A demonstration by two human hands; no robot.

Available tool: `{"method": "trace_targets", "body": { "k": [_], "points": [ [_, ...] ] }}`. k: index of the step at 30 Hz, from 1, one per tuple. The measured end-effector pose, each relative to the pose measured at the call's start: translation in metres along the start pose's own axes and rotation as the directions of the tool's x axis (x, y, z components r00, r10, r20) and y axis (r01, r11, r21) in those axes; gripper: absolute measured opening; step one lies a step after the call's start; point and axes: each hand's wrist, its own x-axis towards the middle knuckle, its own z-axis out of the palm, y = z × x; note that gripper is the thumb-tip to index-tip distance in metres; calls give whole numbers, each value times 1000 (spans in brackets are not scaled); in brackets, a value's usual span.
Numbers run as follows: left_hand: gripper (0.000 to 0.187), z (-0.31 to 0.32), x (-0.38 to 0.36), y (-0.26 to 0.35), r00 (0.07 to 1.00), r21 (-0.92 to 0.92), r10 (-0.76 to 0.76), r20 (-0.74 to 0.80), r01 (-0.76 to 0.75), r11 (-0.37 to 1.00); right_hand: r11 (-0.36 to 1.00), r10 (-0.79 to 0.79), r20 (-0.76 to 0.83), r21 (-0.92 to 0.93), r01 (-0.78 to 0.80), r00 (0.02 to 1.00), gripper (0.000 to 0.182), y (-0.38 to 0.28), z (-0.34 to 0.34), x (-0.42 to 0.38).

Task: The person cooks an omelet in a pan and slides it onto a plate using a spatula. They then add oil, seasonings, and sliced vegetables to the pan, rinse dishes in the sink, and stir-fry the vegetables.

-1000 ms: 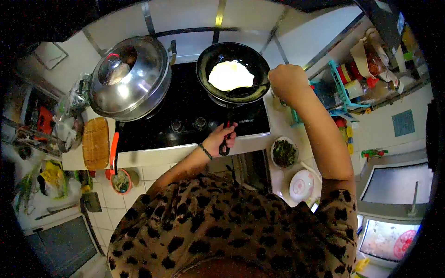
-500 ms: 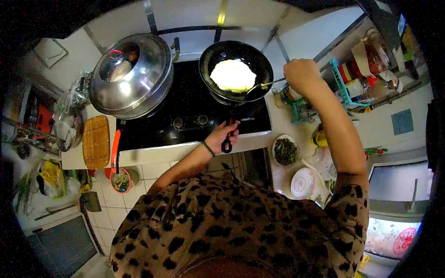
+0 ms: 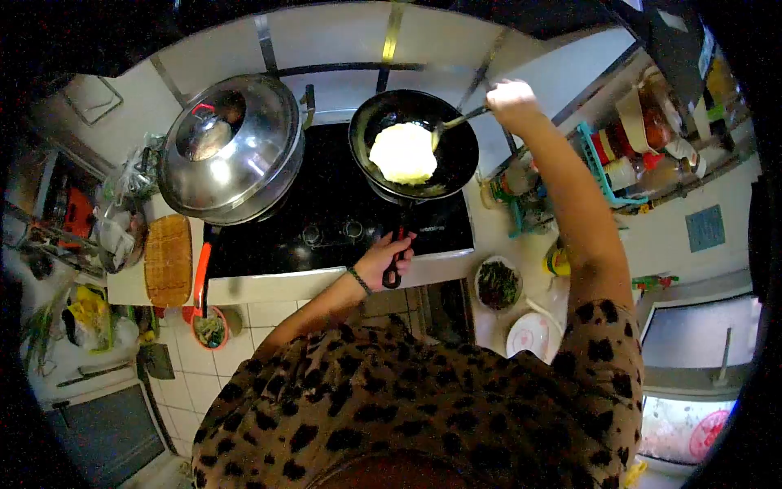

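My left hand is closed round the black handle of a dark wok on the right side of the black stove. A pale yellow-white round of food, looking like fried egg, lies in the wok, overexposed by the light. My right hand is raised beyond the wok's right rim, closed on the handle of a spatula. The spatula's head rests at the food's upper right edge. Motion blurs the fingers of my right hand a little.
A big lidded steel pot stands on the left burner, beside a bamboo board and a red-orange handle. To the right are a bowl of dark greens, a white dish and a turquoise rack with bottles.
My right hand has moved up and slightly left, taking the spatula from the food's lower right to its upper right edge. My left hand still holds the wok handle. The view has tilted slightly.
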Motion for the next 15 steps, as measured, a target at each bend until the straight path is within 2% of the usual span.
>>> {"method": "trace_targets", "body": {
  "k": [2, 3, 4, 7, 12, 14, 15],
  "points": [
    [20, 1, 1, 6, 1000, 20, -9, -27, 10, 1000, 996, -39, -120, 72, 48, 992, 11, 1, 8, 13],
    [20, -1, -1, 5, 999, -6, -27, -26, 27, 1000, 998, 20, -149, 65, -11, 989, 11, 2, 8, 14],
    [19, -2, -1, 3, 999, -36, -44, -20, 44, 998, 998, 17, -144, 69, -7, 989, 11, 3, 8, 15],
    [20, -4, 0, -1, 1000, -43, -22, 2, 22, 999, 999, 35, 18, 8, -35, 999, 13, 3, 9, 16],
    [20, -10, 2, 1, 999, -47, -17, 31, 18, 999, 1000, -15, -89, 14, 16, 996, 10, -22, 13, 24],
    [20, -5, 0, 2, 1000, -33, -17, 2, 17, 999, 988, 124, -155, 108, -108, 980, 10, -22, -5, 10],
    [21, -3, -2, 3, 1000, -17, -13, -27, 13, 1000, 977, 199, -46, 93, -194, 979, 12, -26, -22, 0]
  ]
}}
